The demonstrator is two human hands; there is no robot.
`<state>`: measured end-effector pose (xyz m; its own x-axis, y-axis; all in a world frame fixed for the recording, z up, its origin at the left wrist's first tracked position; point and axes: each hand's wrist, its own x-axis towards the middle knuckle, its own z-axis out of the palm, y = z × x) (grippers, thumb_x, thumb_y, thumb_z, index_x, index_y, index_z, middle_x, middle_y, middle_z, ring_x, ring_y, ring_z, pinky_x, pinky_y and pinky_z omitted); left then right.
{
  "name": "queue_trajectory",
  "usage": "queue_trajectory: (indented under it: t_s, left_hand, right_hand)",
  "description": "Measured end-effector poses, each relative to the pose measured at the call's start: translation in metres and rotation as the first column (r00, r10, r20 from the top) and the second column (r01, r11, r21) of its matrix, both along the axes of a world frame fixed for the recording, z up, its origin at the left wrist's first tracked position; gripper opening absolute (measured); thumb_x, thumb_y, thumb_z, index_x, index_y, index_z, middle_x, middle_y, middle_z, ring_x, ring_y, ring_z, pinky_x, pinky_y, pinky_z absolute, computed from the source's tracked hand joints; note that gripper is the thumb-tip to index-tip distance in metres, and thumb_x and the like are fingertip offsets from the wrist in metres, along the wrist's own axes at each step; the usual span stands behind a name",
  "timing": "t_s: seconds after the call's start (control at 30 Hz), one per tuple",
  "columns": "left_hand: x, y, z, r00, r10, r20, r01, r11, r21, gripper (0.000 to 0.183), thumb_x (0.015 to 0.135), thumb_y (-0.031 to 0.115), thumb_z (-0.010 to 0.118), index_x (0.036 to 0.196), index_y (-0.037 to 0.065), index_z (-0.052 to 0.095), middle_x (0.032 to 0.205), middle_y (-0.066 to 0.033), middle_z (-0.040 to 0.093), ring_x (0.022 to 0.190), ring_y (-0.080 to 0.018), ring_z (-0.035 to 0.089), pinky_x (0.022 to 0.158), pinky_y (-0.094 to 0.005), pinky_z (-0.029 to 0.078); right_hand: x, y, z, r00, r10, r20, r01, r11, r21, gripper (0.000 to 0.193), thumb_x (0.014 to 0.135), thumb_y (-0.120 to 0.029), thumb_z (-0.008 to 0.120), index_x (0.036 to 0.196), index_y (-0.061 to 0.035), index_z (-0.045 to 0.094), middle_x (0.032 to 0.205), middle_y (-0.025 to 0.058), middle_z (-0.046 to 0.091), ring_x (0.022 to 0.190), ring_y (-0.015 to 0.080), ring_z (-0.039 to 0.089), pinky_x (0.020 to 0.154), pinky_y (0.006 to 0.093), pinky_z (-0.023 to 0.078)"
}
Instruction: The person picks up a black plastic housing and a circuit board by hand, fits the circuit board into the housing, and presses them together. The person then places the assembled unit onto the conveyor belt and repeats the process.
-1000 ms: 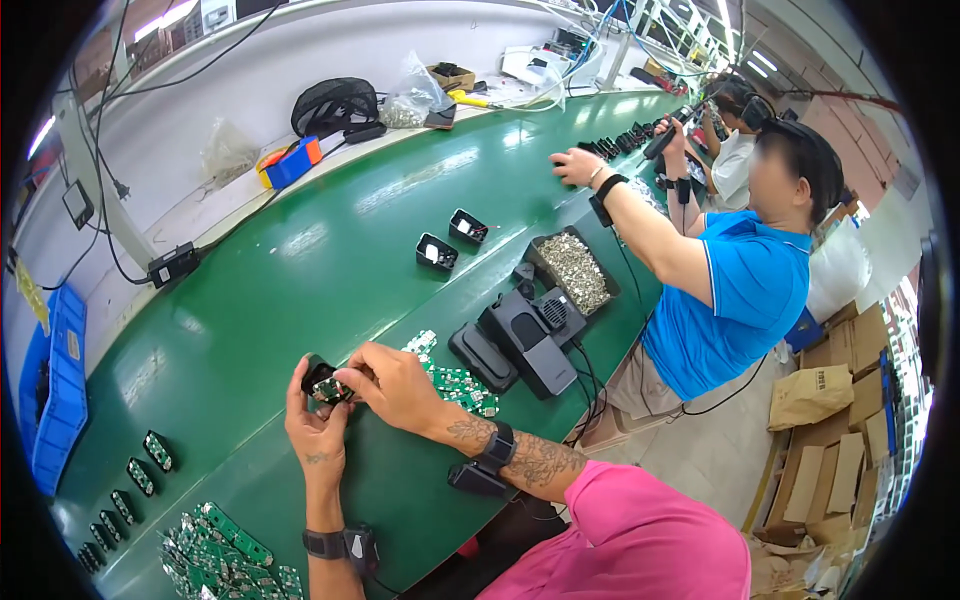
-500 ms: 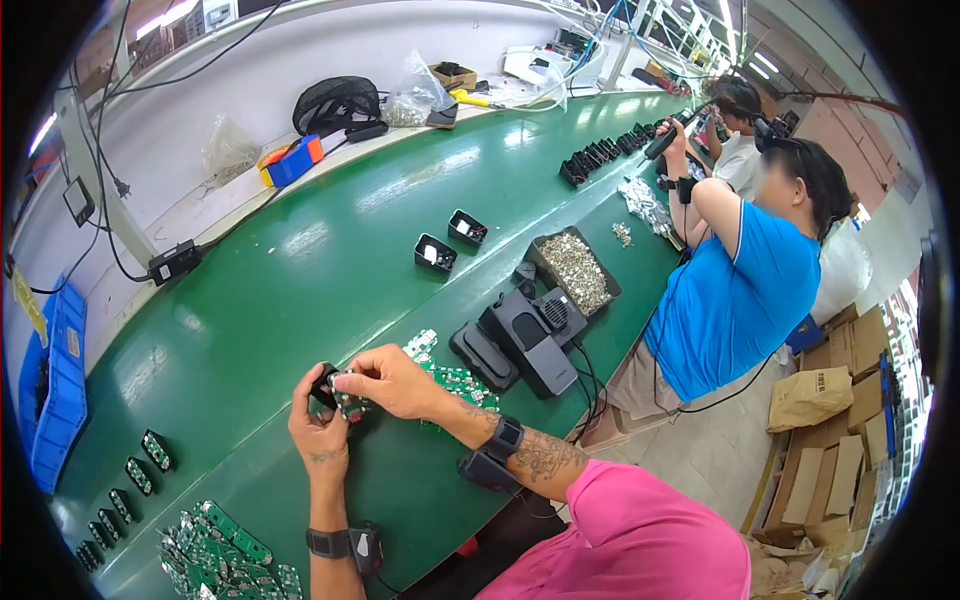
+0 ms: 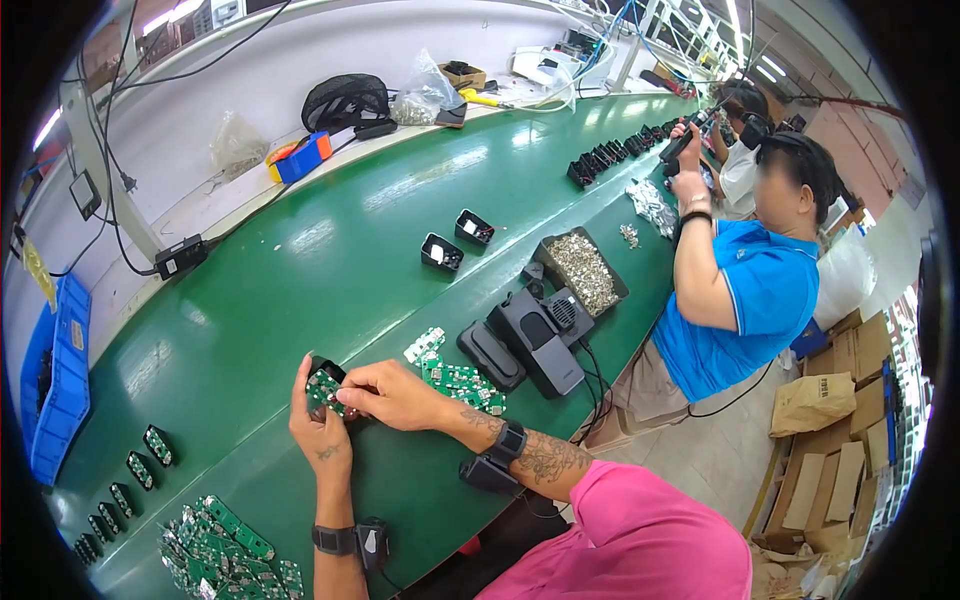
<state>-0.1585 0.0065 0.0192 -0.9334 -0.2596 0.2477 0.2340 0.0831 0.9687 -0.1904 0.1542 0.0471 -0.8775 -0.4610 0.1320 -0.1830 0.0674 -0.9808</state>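
My left hand [image 3: 318, 428] is closed around a small black plastic housing [image 3: 321, 365], held above the green bench. A green circuit board [image 3: 323, 389] lies against the open face of the housing. The right hand [image 3: 392, 396] pinches that board at its right edge between thumb and fingers; how far the board sits inside the housing is hidden. Just beyond my right wrist are loose green circuit boards [image 3: 462, 386]. Another heap of circuit boards [image 3: 215, 550] lies left of my left forearm.
Black housings with boards [image 3: 140, 470] stand in a row at the left. Two black housings [image 3: 441, 253] sit mid-bench. Right of them are a grey-black device [image 3: 540, 345] and a bin of small metal parts [image 3: 585, 275]. A co-worker in blue [image 3: 765, 290] holds a dark power tool at the right.
The circuit board has turned and now lies face-up against the housing. My right hand has shifted slightly down and right. The co-worker's arm has swung lower, nearer the bench.
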Motion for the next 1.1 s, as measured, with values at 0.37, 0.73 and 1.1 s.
queue_trajectory:
  t_s: [0.37,0.73,1.1]
  left_hand:
    - [0.009,-0.012,0.004,0.998,0.052,-0.039,-0.055,0.997,-0.061,0.056,0.088,0.003,0.065,0.142,0.005,0.052,0.113,-0.0064,0.066,0.093,-0.0110,0.061,0.083,-0.0259,0.051]
    - [-0.003,-0.011,-0.009,1.000,0.001,0.011,0.000,0.998,-0.055,0.055,0.084,-0.009,0.053,0.136,0.009,0.055,0.105,-0.0135,0.068,0.074,-0.0086,0.066,0.063,-0.0249,0.053]
    - [-0.004,-0.019,0.000,0.974,-0.221,0.052,0.202,0.947,0.249,0.036,0.099,0.013,0.056,0.133,0.004,0.054,0.116,-0.0134,0.062,0.080,-0.0156,0.070,0.059,-0.0247,0.058]
  right_hand:
    - [0.002,-0.013,-0.005,0.966,0.029,-0.257,0.010,0.989,0.150,0.027,0.094,-0.021,0.061,0.078,0.0004,0.064,0.067,0.0164,0.062,0.057,0.0288,0.060,0.055,0.0378,0.046]
    - [0.003,-0.011,-0.011,0.932,-0.169,-0.322,0.252,0.939,0.235,0.026,0.095,-0.018,0.062,0.079,0.0018,0.063,0.064,0.0144,0.059,0.055,0.0243,0.056,0.054,0.0373,0.043]
    - [0.004,-0.010,-0.012,0.866,-0.149,-0.478,0.348,0.865,0.361,0.032,0.095,-0.024,0.062,0.072,-0.0018,0.061,0.063,0.0160,0.061,0.061,0.0355,0.063,0.055,0.0446,0.048]
